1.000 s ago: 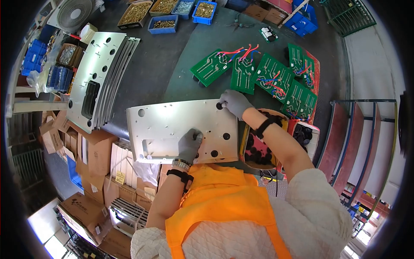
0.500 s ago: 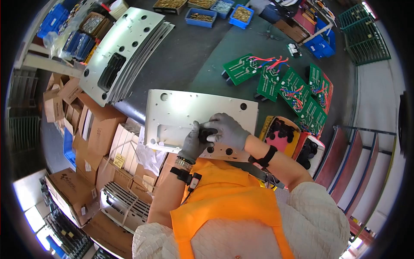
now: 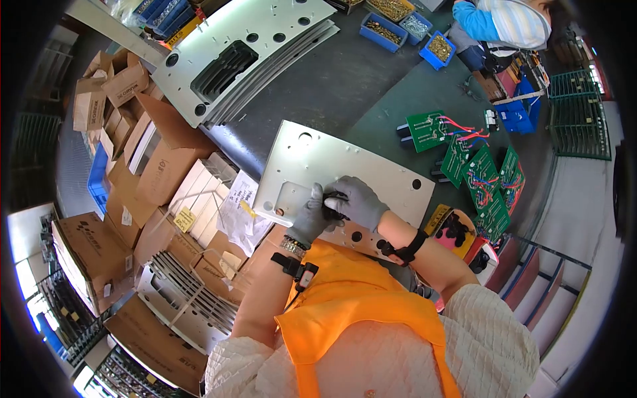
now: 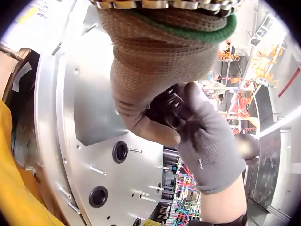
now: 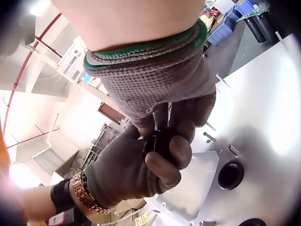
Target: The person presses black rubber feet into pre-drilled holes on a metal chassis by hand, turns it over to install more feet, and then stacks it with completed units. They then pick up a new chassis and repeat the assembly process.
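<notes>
Both gloved hands meet above a silver metal panel (image 3: 358,166) with studs and round holes. The left hand (image 3: 309,217) curls its fingers round small black round parts (image 4: 165,106). From the other side the right hand (image 3: 361,199) pinches the same black parts, seen dark between the fingers (image 5: 162,143) in the right wrist view. Black rings sit in several panel holes, one of them (image 5: 231,175) below the hands in that view, another (image 4: 98,197) in the left wrist view. How many black parts the hands hold, I cannot tell.
Stacked metal panels (image 3: 219,46) lie at the upper left. Green circuit boards (image 3: 482,168) with red and blue wires are on the right, beside a container of black parts (image 3: 453,229). Blue bins (image 3: 383,32) stand at the back, near another person (image 3: 504,23). Cardboard boxes (image 3: 174,166) are at left.
The right hand has come from the panel's far right corner to meet the left hand, and both now hold black parts. The head view has turned, shifting the panel rightward and tilting it.
</notes>
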The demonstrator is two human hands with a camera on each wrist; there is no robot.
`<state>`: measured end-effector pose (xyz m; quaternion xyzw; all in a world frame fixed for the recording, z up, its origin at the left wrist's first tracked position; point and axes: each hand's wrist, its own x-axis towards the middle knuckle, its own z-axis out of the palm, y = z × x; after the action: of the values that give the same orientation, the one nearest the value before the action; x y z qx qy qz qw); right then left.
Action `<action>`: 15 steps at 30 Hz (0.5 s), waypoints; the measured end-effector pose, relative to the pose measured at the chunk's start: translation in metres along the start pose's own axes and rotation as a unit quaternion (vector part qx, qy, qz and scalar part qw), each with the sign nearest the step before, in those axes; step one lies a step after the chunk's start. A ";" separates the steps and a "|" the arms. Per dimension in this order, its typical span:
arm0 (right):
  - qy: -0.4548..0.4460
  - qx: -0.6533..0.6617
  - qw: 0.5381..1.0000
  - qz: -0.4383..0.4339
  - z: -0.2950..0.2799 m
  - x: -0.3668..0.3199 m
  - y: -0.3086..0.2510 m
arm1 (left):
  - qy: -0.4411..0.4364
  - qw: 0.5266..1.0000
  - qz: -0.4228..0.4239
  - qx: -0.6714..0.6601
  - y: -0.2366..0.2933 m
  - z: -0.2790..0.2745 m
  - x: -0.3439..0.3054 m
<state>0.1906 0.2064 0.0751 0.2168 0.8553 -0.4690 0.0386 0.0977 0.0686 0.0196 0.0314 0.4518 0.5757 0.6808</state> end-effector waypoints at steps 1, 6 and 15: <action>0.013 -0.017 1.000 0.016 0.002 0.005 0.001 | -0.006 0.999 0.043 -0.004 0.004 0.005 0.000; 0.110 0.106 0.988 0.035 -0.003 0.053 0.012 | 0.018 0.997 0.064 -0.026 0.016 -0.002 0.004; 0.114 -0.246 0.963 -0.008 -0.012 0.144 0.012 | 0.157 0.987 0.039 0.016 0.037 -0.006 0.019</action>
<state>0.0674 0.2697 0.0335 0.2455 0.9448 -0.2168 -0.0113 0.0646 0.0932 0.0255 -0.0315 0.5606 0.5923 0.5778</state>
